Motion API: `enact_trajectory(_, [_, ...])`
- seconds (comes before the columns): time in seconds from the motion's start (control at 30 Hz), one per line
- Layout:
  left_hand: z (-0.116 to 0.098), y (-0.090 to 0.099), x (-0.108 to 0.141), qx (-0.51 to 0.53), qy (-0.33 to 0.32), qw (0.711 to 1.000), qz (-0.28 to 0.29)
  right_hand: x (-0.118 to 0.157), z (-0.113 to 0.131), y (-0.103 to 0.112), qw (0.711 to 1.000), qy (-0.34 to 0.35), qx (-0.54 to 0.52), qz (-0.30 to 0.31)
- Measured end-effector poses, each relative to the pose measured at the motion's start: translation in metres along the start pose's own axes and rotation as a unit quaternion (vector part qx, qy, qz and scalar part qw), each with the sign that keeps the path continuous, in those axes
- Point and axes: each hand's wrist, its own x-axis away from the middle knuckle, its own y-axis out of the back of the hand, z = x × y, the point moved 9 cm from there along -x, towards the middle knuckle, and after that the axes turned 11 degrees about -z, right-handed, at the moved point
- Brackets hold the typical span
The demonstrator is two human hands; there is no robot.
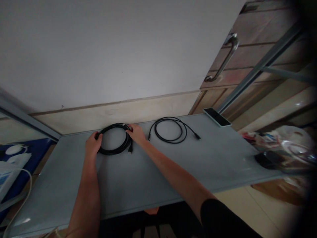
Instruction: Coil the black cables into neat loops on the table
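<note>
A thick coil of black cable point(114, 152) lies near the back of the grey table, left of the middle. My left hand point(93, 142) is closed on the coil's left side. On its upper right side, my right hand point(135, 133) pinches the coil close to a cable end. A dark plug hangs out of the coil just below my right hand. To the right lies a thinner looped black cable point(170, 142), untouched, with its two ends pointing outward.
The grey table point(138, 178) stands against a pale wall. A phone-like device point(217, 117) lies at its back right corner. Plastic bags and dark items crowd the right end. A blue surface with white items and a white cable is at the left. A door handle point(224, 59) shows upper right.
</note>
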Motion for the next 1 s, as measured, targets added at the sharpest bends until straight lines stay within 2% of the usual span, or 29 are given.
enact_trajectory(0.13, [0.003, 0.004, -0.001, 0.014, 0.026, 1.0, -0.006, 0.001, -0.009, 0.005, 0.999, -0.012, -0.032, 0.021])
enact_trajectory(0.3, [-0.001, 0.006, 0.0, 0.013, 0.026, 1.0, -0.01, 0.006, -0.009, 0.011, 0.999, 0.013, -0.026, 0.043])
enact_trajectory(0.53, [-0.008, 0.004, 0.003, -0.023, -0.008, 1.0, -0.001, 0.007, 0.005, -0.004, 0.999, 0.029, -0.024, 0.027])
enact_trajectory(0.63, [-0.01, 0.004, 0.003, -0.044, -0.024, 0.999, -0.005, 0.009, 0.009, -0.001, 0.999, 0.033, -0.026, -0.02])
enact_trajectory(0.73, [-0.01, 0.002, 0.004, -0.047, -0.033, 0.998, -0.006, 0.013, 0.007, 0.006, 0.998, 0.003, -0.029, -0.053])
enact_trajectory(1.0, [-0.01, 0.002, 0.005, -0.038, -0.028, 0.998, -0.028, 0.025, 0.015, 0.003, 0.999, -0.029, 0.025, -0.021])
